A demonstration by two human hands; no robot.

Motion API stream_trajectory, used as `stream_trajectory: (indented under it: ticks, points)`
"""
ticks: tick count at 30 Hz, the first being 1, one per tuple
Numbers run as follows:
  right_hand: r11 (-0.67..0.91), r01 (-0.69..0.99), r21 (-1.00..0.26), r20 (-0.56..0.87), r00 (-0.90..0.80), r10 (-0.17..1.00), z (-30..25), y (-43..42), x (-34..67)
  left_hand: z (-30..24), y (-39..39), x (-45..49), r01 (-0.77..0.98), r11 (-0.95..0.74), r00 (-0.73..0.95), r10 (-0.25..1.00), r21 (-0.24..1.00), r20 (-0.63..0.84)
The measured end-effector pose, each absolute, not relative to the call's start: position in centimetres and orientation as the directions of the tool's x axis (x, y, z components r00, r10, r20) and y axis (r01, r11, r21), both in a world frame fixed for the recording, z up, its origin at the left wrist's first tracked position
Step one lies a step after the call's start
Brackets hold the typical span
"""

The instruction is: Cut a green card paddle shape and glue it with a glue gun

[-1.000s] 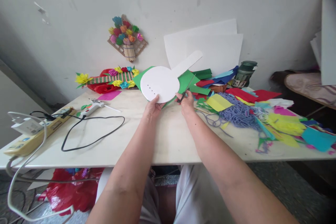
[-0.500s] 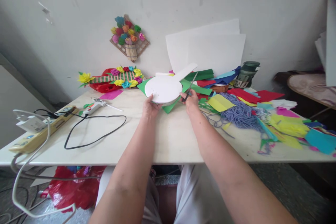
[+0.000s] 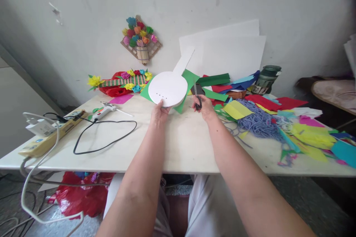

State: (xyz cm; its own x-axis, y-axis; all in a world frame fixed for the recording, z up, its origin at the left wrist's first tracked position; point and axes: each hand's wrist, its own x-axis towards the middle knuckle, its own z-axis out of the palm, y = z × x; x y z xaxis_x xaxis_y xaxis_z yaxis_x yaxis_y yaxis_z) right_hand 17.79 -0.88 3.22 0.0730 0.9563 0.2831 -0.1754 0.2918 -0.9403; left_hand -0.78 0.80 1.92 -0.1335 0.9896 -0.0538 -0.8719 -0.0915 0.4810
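My left hand (image 3: 159, 113) pinches the lower edge of a white paddle-shaped cutout (image 3: 167, 88) with a round face, a few small holes and a long handle pointing up and right. A green paper sheet (image 3: 188, 81) lies against its back and sticks out on both sides. My right hand (image 3: 205, 106) is closed on a pair of scissors (image 3: 197, 95), whose blades point up beside the green paper's right edge. Both hands hover over the far middle of the white table (image 3: 178, 144).
A glue gun (image 3: 104, 110) with a black cord, and a power strip (image 3: 47, 137), lie on the left. Coloured paper scraps (image 3: 314, 135) and purple yarn (image 3: 258, 120) cover the right. White sheets (image 3: 230, 53) lean on the wall beside a dark green jar (image 3: 266, 77); paper-flower crafts (image 3: 122, 81) sit behind.
My left hand turned the cutout, so its handle swung from pointing right to pointing more upward. The scissors turned from slanted to upright at the green paper's edge.
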Motion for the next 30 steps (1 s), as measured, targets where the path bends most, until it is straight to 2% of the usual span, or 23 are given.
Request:
stream_trajectory:
  ticks: [2, 5, 11, 17, 30]
  points:
    - [0.274, -0.135, -0.952, 0.291, -0.129, 0.948, 3.3, -1.3, 18.2, 2.0, 0.8, -1.0, -0.877, -0.098, -0.148, 0.986, 0.470, -0.071]
    - [0.219, -0.021, -0.976, 0.210, -0.379, 0.901, 3.4, -1.7, 18.8, 2.0, 0.9, -1.3, -0.878, -0.112, -0.164, 0.984, 0.465, -0.074]
    - [0.107, 0.199, -0.974, -0.027, -0.573, 0.819, 3.9, -2.1, 19.7, 1.9, 0.9, -1.8, -0.875, -0.131, -0.179, 0.982, 0.466, -0.060]
    - [0.082, 0.328, -0.941, -0.153, -0.631, 0.760, 3.6, -2.0, 19.8, 1.8, 0.8, -1.9, -0.871, -0.109, -0.148, 0.988, 0.479, -0.045]
    - [0.154, 0.407, -0.900, -0.133, -0.594, 0.794, 3.6, -2.3, 19.2, 1.9, 0.7, -2.2, -0.840, -0.019, -0.093, 0.990, 0.542, -0.109]
